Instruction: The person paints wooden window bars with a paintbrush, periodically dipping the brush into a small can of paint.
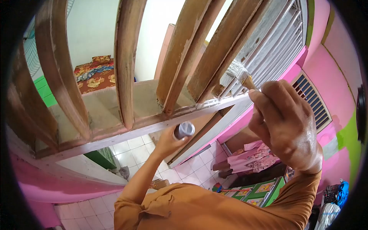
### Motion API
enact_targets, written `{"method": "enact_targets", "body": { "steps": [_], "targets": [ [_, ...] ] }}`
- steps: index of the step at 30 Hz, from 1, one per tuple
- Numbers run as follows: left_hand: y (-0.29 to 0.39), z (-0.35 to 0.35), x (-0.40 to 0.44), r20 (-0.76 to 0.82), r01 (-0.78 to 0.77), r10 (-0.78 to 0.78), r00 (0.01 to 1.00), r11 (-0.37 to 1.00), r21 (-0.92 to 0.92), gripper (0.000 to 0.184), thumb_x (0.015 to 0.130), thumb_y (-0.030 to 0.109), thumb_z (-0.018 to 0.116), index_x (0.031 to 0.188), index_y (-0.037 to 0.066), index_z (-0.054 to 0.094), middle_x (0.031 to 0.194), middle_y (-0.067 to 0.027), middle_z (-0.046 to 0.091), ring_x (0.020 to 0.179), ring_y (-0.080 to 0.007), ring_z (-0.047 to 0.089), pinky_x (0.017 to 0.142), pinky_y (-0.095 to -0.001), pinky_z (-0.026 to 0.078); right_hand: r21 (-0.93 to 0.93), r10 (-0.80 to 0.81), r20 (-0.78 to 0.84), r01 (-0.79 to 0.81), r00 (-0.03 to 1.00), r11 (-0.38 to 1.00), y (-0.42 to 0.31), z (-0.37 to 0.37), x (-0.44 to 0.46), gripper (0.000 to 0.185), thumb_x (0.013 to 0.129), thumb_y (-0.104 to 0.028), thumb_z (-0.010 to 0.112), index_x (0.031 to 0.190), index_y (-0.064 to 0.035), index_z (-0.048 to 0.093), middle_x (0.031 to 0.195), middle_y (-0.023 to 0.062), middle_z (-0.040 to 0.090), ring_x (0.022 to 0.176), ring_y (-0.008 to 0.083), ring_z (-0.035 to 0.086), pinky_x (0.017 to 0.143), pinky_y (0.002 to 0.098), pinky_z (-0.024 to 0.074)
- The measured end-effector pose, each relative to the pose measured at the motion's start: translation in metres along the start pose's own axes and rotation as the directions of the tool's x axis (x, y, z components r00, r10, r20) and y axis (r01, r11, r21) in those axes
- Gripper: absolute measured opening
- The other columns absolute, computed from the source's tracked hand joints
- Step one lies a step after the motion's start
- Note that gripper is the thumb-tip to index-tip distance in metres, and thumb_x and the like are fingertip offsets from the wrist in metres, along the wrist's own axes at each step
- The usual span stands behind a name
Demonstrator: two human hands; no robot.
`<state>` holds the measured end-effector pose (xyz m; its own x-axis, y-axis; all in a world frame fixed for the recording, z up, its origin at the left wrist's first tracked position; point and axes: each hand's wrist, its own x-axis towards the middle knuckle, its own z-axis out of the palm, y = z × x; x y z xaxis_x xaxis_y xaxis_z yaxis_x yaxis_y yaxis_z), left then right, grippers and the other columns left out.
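My right hand (285,122) is raised and closed around a paintbrush (237,71). The brush's pale bristles point up and left, over the lower end of the wooden slats and beside the light metal bars (278,50). Lower down, my left hand (168,143) is wrapped around a small, round, open container (184,131) with a pale grey rim. What is in the container cannot be made out clearly. Whitish smears mark the wooden sill (145,122) below the slats, close to the brush.
Upright wooden slats (126,61) rise from the sill across the front. Past them lies a bed with a patterned cover (96,74). Pink walls with a louvred vent (312,100) stand at right. Far below are a tiled floor (191,168), pink cloth (255,157) and a green cabinet (255,193).
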<state>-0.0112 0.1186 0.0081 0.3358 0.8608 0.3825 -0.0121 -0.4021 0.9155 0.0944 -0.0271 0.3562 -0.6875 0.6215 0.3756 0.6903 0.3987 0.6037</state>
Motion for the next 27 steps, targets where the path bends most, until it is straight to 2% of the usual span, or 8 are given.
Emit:
{"method": "enact_targets", "body": {
  "steps": [5,7,9,12,16,19,21,27],
  "targets": [
    [-0.014,0.017,0.062,-0.001,-0.223,0.223,0.975,0.975,-0.005,0.055,0.083,0.035,0.082,0.125,0.004,0.068,0.115,-0.0143,0.072,0.109,-0.0242,0.067,0.097,-0.0374,0.05,-0.051,0.066,0.0,-0.066,0.998,0.997,0.002,-0.009,-0.001,0.037,0.067,0.008,0.074,0.103,0.0025,0.066,0.092,0.0106,0.056,0.078,0.0273,0.062,0.066,0.0389,0.0544],
    [-0.048,0.033,0.086,0.103,-0.116,0.12,0.987,0.992,-0.039,0.056,0.086,0.042,0.079,0.127,0.005,0.067,0.124,-0.0141,0.069,0.114,-0.0245,0.064,0.101,-0.0388,0.048,-0.073,0.065,-0.032,-0.067,0.997,0.995,0.005,-0.01,0.0,0.037,0.067,0.008,0.073,0.102,0.0026,0.066,0.092,0.0107,0.056,0.078,0.0276,0.062,0.065,0.039,0.054],
    [-0.078,0.052,0.103,0.09,-0.215,0.21,0.973,0.976,0.041,0.054,0.088,0.042,0.078,0.128,0.006,0.068,0.13,-0.0127,0.067,0.119,-0.0245,0.061,0.105,-0.0391,0.046,-0.081,0.056,-0.058,-0.061,0.997,0.995,0.003,-0.01,0.0,0.037,0.067,0.009,0.073,0.102,0.0028,0.066,0.092,0.0108,0.056,0.078,0.0278,0.062,0.065,0.039,0.0537],
    [-0.108,0.073,0.12,0.062,-0.117,0.113,0.992,0.991,0.061,0.052,0.09,0.04,0.076,0.129,0.007,0.067,0.131,-0.0113,0.067,0.12,-0.0244,0.061,0.106,-0.0389,0.045,-0.045,0.065,-0.002,-0.065,0.998,0.997,-0.002,-0.01,0.0,0.036,0.067,0.009,0.073,0.102,0.0033,0.066,0.092,0.0111,0.057,0.077,0.0286,0.062,0.065,0.0393,0.0534],
    [-0.115,0.081,0.117,0.048,-0.149,0.143,0.989,0.976,0.158,0.052,0.09,0.038,0.075,0.129,0.005,0.067,0.129,-0.0116,0.068,0.119,-0.0233,0.061,0.105,-0.0388,0.046,-0.048,0.048,-0.032,-0.05,0.998,0.998,-0.005,-0.005,-0.001,0.037,0.066,0.008,0.073,0.102,0.0037,0.066,0.091,0.0112,0.056,0.076,0.0277,0.061,0.063,0.0389,0.053],
    [-0.088,0.076,0.111,0.045,-0.21,0.208,0.977,0.976,0.049,0.05,0.089,0.035,0.076,0.127,0.004,0.067,0.125,-0.0113,0.069,0.116,-0.0223,0.062,0.103,-0.0387,0.047,-0.054,-0.031,0.092,0.036,0.995,0.998,0.002,-0.007,-0.003,0.04,0.064,0.003,0.075,0.103,0.0052,0.065,0.09,0.0106,0.056,0.075,0.0255,0.061,0.062,0.0376,0.0531],
    [-0.067,0.065,0.097,0.062,-0.115,0.117,0.991,0.993,-0.025,0.049,0.086,0.03,0.078,0.125,0.002,0.066,0.121,-0.0126,0.07,0.112,-0.0222,0.064,0.1,-0.0383,0.049,-0.03,-0.106,0.166,0.112,0.98,0.993,0.004,-0.004,-0.008,0.043,0.062,0.0,0.076,0.103,0.0062,0.064,0.089,0.0102,0.055,0.074,0.0246,0.06,0.062,0.0371,0.0532],
    [-0.046,0.05,0.058,-0.012,-0.113,0.112,0.994,0.983,-0.148,0.052,0.081,0.022,0.084,0.124,0.0,0.065,0.118,-0.0158,0.068,0.112,-0.025,0.065,0.099,-0.0381,0.05,-0.056,-0.028,0.027,0.029,0.999,0.998,0.006,-0.004,-0.005,0.044,0.063,0.002,0.074,0.105,0.0076,0.063,0.089,0.0108,0.053,0.074,0.0246,0.057,0.061,0.0371,0.0521]
  ]
}}
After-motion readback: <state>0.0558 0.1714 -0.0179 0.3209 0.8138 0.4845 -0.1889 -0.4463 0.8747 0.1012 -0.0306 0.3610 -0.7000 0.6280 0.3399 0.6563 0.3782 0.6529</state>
